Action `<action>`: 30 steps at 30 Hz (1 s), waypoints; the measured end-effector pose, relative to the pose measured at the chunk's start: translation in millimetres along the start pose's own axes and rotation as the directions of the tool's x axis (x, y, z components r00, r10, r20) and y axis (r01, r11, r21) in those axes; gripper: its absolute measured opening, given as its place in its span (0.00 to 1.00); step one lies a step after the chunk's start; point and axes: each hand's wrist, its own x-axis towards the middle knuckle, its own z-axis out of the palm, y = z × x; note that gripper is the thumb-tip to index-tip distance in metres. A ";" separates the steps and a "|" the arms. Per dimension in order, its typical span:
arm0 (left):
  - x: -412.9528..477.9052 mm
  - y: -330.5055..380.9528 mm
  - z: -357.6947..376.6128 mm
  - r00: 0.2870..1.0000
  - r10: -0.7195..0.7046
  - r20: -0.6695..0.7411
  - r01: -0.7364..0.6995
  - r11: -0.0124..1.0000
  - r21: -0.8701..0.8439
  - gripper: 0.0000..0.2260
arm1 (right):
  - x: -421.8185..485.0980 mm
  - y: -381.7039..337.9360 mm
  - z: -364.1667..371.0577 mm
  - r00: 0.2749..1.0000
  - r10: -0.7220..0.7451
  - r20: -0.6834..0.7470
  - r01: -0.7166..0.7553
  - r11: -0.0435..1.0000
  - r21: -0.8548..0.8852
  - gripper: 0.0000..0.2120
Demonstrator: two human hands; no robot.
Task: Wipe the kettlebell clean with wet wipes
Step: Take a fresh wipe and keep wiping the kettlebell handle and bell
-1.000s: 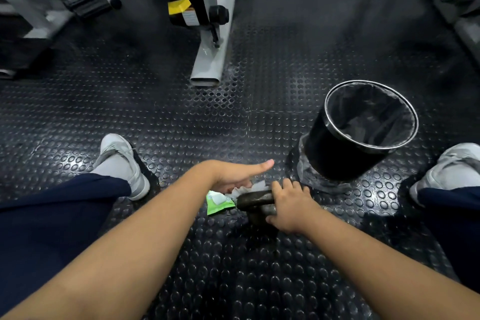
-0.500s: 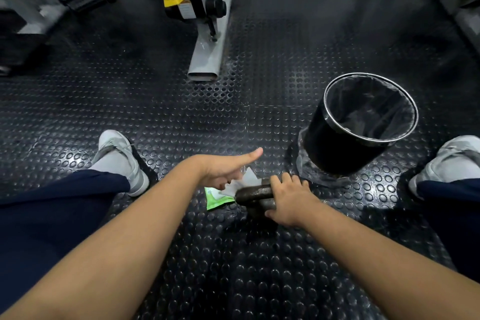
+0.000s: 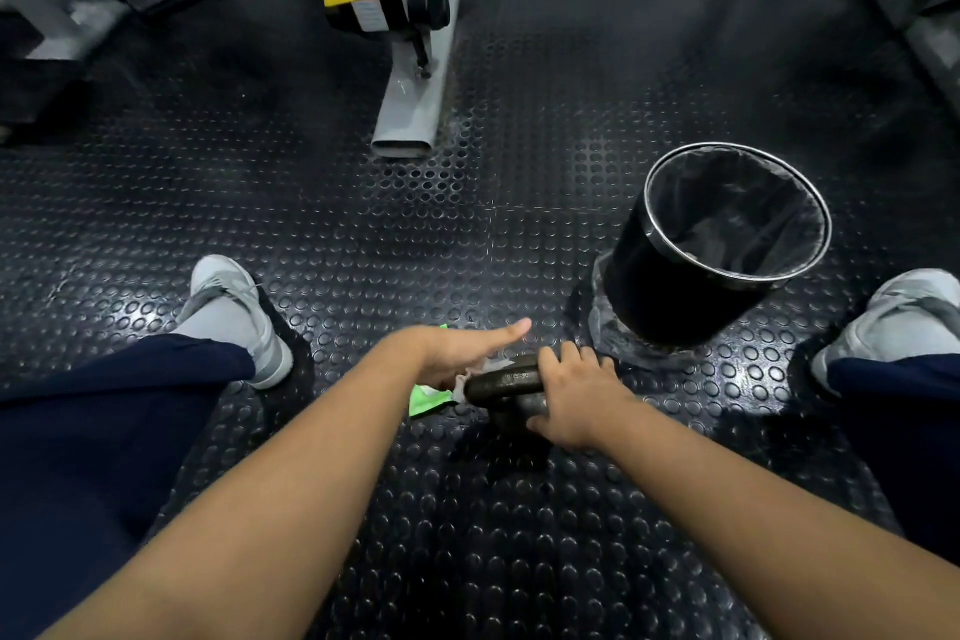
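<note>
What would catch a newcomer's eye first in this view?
The two hands meeting low in the centre: the right hand grips the dark kettlebell by its handle, the left hand holds a white wipe at the handle's left end, beside a green wipes pack. Then the black lined bin just beyond, to the right.
</note>
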 end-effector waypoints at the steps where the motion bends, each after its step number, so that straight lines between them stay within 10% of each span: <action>1: -7.5 1.9 -5.1 1.000 0.020 0.008 -0.020 0.999 -0.026 0.46 | 0.0 0.0 -0.2 1.000 -0.001 0.001 0.001 1.000 0.001 0.39; 10: 13.2 22.4 5.1 0.999 -0.016 0.028 0.013 0.994 0.106 0.62 | 1.1 -0.5 1.6 1.000 0.007 -0.009 -0.007 1.000 0.005 0.45; 30: 4.1 19.4 18.6 0.997 -0.040 -0.062 0.039 0.999 -0.017 0.57 | -1.2 -2.7 -0.8 1.000 0.012 0.000 -0.012 1.000 0.002 0.41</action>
